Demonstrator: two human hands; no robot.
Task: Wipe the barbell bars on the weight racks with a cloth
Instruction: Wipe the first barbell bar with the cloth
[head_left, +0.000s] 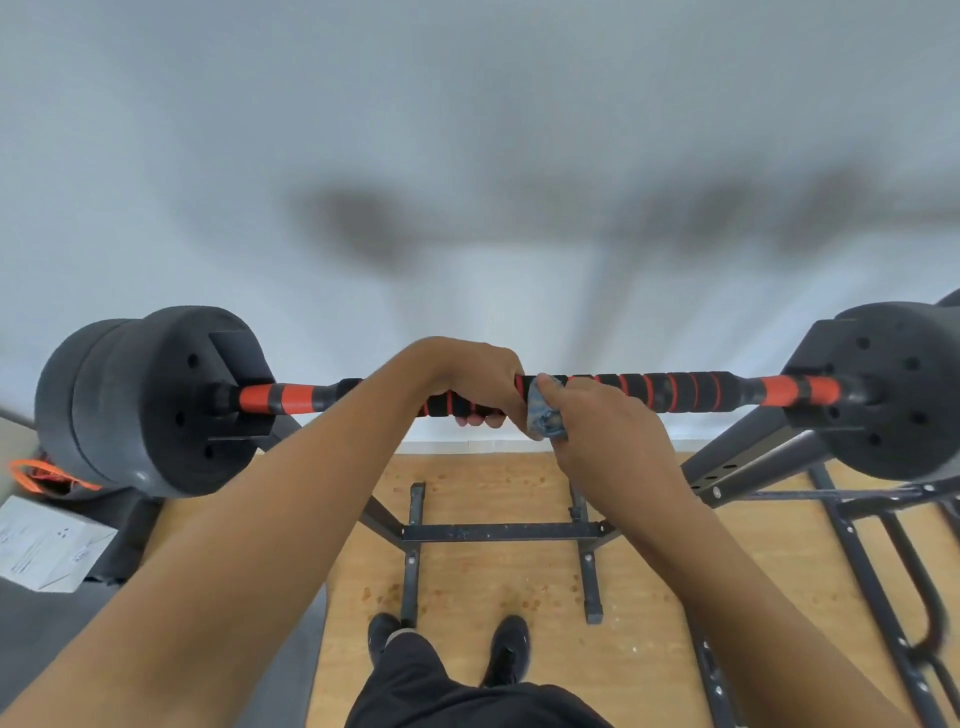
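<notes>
A barbell bar (685, 392) with black foam grip and orange stripes lies across a black rack, running left to right at chest height. Black weight plates sit on its left end (156, 400) and right end (898, 389). My left hand (475, 376) grips the bar near its middle, fingers curled under it. Just to its right, my right hand (602, 423) holds a crumpled blue-grey cloth (545, 415) pressed against the bar.
The rack's black steel frame (504, 531) stands on a wooden floor below the bar, with more bars at the right (883, 571). My feet (447, 644) are close to its base. A white box (44, 545) and orange straps (41, 475) lie at the left. A white wall is behind.
</notes>
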